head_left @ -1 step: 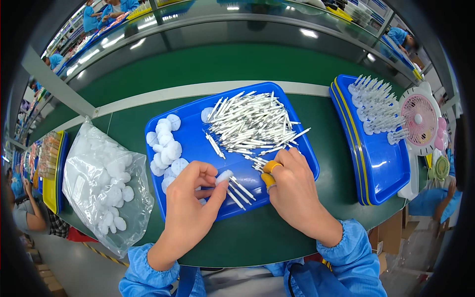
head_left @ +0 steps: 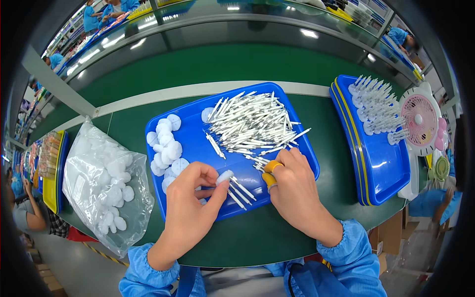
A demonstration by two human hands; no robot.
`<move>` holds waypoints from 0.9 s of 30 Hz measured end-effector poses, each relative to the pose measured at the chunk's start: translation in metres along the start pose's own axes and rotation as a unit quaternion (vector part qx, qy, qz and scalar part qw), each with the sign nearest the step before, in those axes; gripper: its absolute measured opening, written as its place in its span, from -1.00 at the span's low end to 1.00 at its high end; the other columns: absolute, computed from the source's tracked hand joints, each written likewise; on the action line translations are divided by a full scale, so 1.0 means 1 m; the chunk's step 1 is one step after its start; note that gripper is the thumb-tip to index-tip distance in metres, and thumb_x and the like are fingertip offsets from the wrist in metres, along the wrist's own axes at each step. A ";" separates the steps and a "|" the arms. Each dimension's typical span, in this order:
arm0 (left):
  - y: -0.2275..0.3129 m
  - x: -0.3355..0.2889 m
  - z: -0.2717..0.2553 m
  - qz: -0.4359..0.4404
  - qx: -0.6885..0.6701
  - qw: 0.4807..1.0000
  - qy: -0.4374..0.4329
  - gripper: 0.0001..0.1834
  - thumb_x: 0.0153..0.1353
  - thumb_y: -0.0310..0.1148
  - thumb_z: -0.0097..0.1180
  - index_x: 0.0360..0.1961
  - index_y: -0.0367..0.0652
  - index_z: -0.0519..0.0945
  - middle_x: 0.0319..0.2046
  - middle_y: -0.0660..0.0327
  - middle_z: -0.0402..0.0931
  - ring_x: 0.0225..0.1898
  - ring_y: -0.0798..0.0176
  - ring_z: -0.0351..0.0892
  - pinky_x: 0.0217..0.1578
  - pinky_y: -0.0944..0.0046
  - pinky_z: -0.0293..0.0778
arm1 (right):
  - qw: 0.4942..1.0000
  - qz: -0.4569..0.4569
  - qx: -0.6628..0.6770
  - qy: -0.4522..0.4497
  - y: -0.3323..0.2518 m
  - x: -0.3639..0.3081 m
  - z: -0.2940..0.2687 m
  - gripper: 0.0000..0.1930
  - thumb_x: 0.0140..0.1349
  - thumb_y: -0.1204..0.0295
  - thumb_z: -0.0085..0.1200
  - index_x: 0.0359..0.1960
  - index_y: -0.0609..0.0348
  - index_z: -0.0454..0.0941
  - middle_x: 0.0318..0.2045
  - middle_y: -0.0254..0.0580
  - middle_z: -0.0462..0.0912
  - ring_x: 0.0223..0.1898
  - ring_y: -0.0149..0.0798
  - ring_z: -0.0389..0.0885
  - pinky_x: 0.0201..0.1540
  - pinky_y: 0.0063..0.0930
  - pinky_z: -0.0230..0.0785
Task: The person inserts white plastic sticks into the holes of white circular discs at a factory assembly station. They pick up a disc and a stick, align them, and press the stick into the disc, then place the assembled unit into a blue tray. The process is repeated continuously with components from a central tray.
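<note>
Between the thumb and fingers of my left hand [head_left: 190, 200] is a round white pad [head_left: 224, 177], tilted, with several thin white sticks [head_left: 241, 192] standing out of it toward the right. My right hand [head_left: 296, 190], yellow covers on two of its fingers, is closed at the near edge of a heap of white sticks with grey parts [head_left: 250, 121]. Stick ends [head_left: 256, 162] meet its fingertips, which partly hide what they grip. Both hands are over a blue tray [head_left: 193, 133]. More round white pads [head_left: 170, 150] lie along the tray's left side.
A clear plastic bag of white pads [head_left: 106, 183] lies at the left. Stacked blue and yellow trays [head_left: 383, 180] stand at the right, the top one bearing pads with upright sticks [head_left: 376, 106]. Beside them is a pink and white fan [head_left: 418, 119]. Other people work farther off.
</note>
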State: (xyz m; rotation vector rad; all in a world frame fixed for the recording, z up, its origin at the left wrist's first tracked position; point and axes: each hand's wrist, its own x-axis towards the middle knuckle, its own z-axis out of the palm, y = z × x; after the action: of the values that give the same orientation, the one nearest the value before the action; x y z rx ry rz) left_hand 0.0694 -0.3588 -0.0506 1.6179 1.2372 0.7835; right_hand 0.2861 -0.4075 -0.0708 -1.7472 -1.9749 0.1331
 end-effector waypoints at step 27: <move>-0.003 -0.001 0.003 0.032 -0.019 0.999 -0.029 -0.85 0.27 -0.61 0.32 -0.13 -0.31 0.69 -0.22 0.13 0.62 -0.18 0.25 0.72 -0.17 0.23 0.79 | 0.946 -0.002 0.310 -0.098 -0.020 -0.001 -0.030 -0.59 0.00 0.71 0.23 -0.03 0.35 0.70 -0.16 0.01 0.61 -0.14 0.11 0.55 -0.07 -0.09 0.41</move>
State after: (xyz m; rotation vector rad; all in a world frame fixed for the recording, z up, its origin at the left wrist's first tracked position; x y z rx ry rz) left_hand 0.0701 -0.3602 -0.0547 1.6449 1.1289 0.7894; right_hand 0.2800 -0.4189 -0.0372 -1.3467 -1.7916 0.8588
